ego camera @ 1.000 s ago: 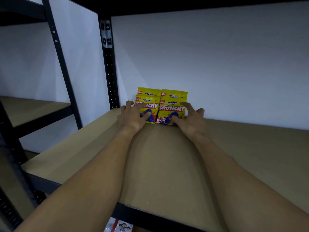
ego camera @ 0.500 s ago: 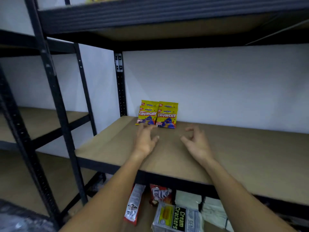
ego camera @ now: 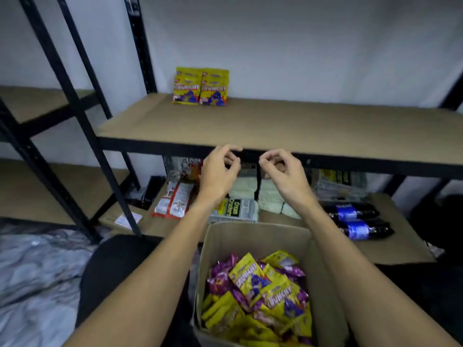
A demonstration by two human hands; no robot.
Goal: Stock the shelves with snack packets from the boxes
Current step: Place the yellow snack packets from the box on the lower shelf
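Yellow Crunchy snack packets (ego camera: 200,86) stand upright side by side at the back left of the brown shelf board (ego camera: 288,123), against the white wall. My left hand (ego camera: 220,169) and my right hand (ego camera: 283,171) hang in the air just in front of the shelf's black front edge, fingers loosely curled, holding nothing. Below my forearms an open cardboard box (ego camera: 253,236) holds several yellow and purple snack packets (ego camera: 263,291).
On the lower shelf lie a red and white packet (ego camera: 175,201), a cream crackers pack (ego camera: 233,209), pale wrapped packs (ego camera: 270,196) and two dark bottles with blue labels (ego camera: 355,221). Black rack uprights (ego camera: 75,121) stand at the left. Another rack's shelves sit further left.
Both hands let go of the packets on the shelf and pulled back to its front edge. My view dropped, bringing the box of packets and the lower shelf into sight.
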